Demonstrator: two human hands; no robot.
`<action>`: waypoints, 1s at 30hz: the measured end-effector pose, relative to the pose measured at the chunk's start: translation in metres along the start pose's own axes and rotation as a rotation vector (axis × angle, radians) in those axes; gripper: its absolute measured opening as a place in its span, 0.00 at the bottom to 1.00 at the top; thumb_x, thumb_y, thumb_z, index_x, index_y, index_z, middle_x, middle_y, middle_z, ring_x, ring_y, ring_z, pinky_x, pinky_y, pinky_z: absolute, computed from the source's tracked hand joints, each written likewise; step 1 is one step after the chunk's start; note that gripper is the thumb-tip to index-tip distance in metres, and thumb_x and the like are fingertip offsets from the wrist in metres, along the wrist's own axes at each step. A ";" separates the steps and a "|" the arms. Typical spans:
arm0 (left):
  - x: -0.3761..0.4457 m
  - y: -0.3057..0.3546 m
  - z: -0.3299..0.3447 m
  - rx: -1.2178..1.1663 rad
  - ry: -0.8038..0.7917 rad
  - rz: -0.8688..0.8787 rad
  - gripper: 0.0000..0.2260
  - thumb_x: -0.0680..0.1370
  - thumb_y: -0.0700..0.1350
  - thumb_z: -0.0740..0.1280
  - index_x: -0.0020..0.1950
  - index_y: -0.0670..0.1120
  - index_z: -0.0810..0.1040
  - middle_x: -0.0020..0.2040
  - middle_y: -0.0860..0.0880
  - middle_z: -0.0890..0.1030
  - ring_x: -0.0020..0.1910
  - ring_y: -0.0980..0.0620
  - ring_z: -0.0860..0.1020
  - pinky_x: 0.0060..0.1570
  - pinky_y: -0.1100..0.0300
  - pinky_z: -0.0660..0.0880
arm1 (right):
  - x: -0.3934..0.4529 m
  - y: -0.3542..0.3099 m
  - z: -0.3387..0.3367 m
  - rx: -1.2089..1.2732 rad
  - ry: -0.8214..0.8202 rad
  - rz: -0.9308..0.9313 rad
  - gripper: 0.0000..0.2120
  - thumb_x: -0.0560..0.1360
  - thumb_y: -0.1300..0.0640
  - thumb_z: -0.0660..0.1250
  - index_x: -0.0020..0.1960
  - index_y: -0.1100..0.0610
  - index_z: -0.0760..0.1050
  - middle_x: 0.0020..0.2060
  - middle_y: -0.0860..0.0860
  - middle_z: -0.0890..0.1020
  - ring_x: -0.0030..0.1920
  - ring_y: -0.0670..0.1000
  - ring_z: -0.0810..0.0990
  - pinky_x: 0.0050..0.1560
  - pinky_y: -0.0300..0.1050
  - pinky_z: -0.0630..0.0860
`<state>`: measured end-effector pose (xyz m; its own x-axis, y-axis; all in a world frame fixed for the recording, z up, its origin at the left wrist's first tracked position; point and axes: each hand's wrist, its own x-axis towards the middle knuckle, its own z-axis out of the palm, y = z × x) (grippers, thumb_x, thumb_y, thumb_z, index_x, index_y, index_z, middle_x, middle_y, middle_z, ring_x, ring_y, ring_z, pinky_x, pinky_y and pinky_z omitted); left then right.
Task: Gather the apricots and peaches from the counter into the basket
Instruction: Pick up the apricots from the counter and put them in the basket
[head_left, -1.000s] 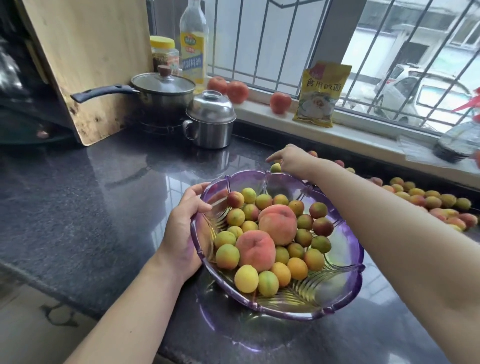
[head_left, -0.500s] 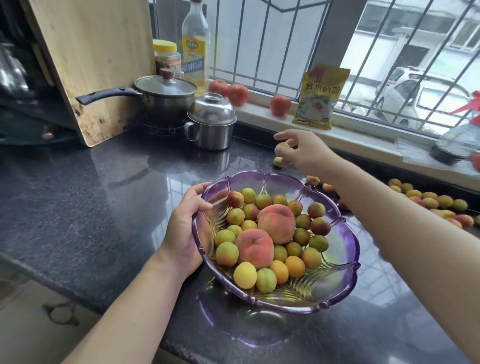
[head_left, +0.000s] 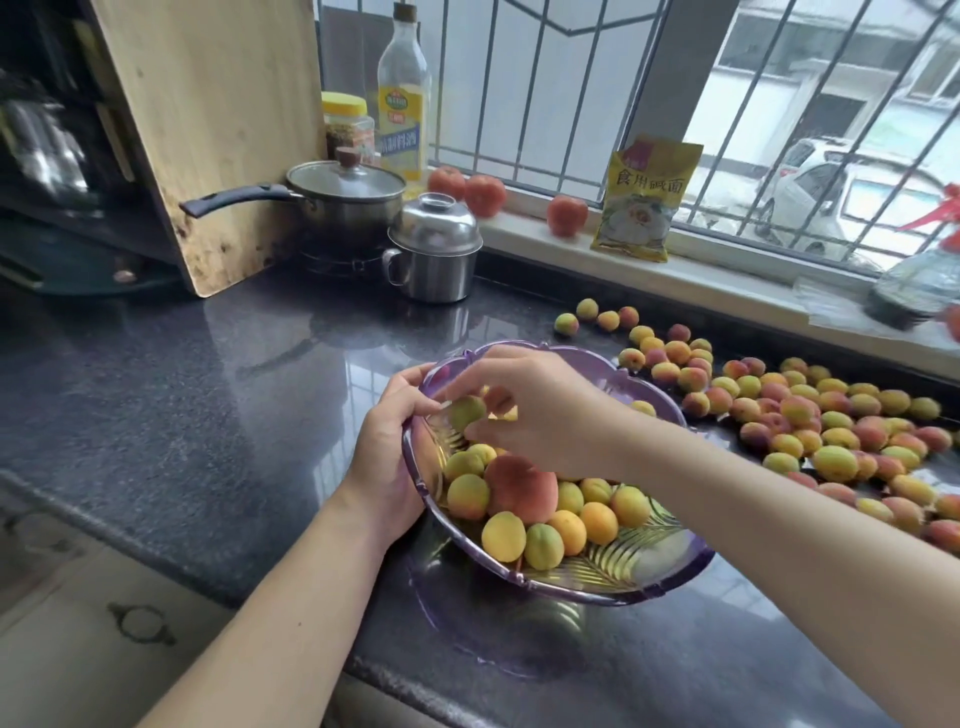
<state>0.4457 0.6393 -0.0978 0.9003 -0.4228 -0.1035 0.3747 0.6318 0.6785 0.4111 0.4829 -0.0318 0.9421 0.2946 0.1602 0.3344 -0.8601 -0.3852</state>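
The left hand (head_left: 387, 457) grips the purple glass basket (head_left: 670, 574) by its rim — apricots (head_left: 597, 519) and a peach (head_left: 522, 488) inside. The right hand (head_left: 540, 410) pinches a greenish apricot (head_left: 466, 412) over it; loose apricots (head_left: 810, 415) litter the counter (head_left: 208, 395).

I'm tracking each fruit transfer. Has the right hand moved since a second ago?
Yes. The right hand has come back from the counter beyond the basket's far rim and now holds an apricot over the purple basket, near the left hand.

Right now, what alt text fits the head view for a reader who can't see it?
A right hand holds a greenish apricot over a purple basket of fruit, while the left hand grips its rim. Many loose apricots lie on the dark counter to the right.
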 end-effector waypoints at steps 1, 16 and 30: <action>0.000 0.000 0.000 0.006 0.002 -0.004 0.18 0.78 0.34 0.57 0.66 0.42 0.75 0.51 0.42 0.84 0.50 0.45 0.83 0.59 0.48 0.78 | 0.001 -0.002 0.005 -0.052 -0.027 -0.045 0.16 0.73 0.56 0.76 0.60 0.50 0.82 0.52 0.46 0.81 0.51 0.46 0.78 0.54 0.45 0.77; 0.000 0.000 0.001 -0.016 -0.010 -0.006 0.19 0.77 0.34 0.57 0.67 0.42 0.74 0.50 0.42 0.85 0.48 0.44 0.83 0.60 0.45 0.76 | 0.015 0.012 0.013 -0.256 -0.108 -0.060 0.13 0.77 0.54 0.72 0.61 0.47 0.81 0.59 0.44 0.83 0.55 0.47 0.75 0.57 0.45 0.74; 0.002 0.000 0.001 0.046 0.025 -0.012 0.18 0.78 0.35 0.57 0.67 0.43 0.74 0.54 0.41 0.85 0.57 0.41 0.83 0.72 0.39 0.73 | -0.003 0.165 -0.061 -0.157 0.415 0.603 0.16 0.77 0.67 0.62 0.53 0.52 0.84 0.49 0.52 0.85 0.51 0.55 0.82 0.55 0.52 0.80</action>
<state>0.4468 0.6377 -0.0973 0.9012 -0.4134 -0.1301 0.3758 0.5959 0.7097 0.4619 0.3145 -0.0407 0.8639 -0.4016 0.3038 -0.2742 -0.8812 -0.3851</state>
